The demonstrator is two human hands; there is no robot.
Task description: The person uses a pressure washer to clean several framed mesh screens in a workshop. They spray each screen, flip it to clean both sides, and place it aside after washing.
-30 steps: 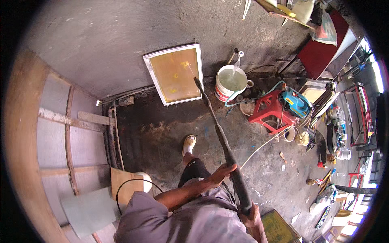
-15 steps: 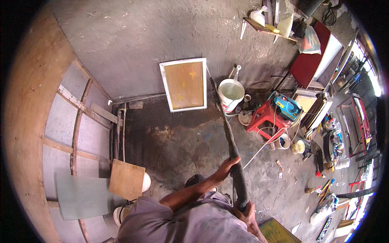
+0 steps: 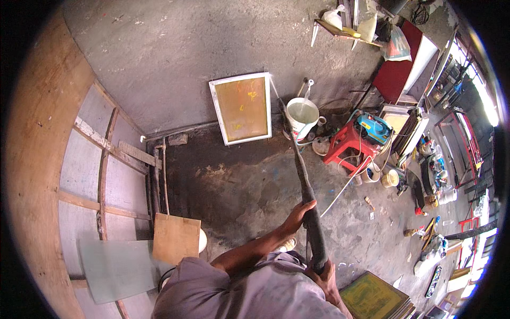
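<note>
Both my hands hold a long pressure-washer spray wand (image 3: 301, 173) wrapped in dark material, pointed away from me at the wall. My left hand (image 3: 300, 217) is wrapped round its middle, thumb along the top. Lower down, close to my body, my right hand (image 3: 325, 280) grips the thick rear end; its fingers are partly hidden. A thin white streak of spray leaves the tip toward the top right corner of a screen-printing frame (image 3: 243, 109). That frame has a white border and yellow-brown mesh with yellow patches, and leans upright against the grey wall.
Right of the wand stands a white bucket (image 3: 296, 130) of liquid. A blue machine (image 3: 374, 129) sits on a red stool (image 3: 340, 147), with a pale hose (image 3: 338, 199) trailing over the floor. Stacked frames (image 3: 372, 297) lie at lower right; a wooden board (image 3: 177, 239) and glass sheet (image 3: 114, 268) stand left.
The spray streak now reaches slightly higher, by the frame's top right corner. My view has shifted a little, bringing more of the stacked frames into sight. Both hands keep their grip.
</note>
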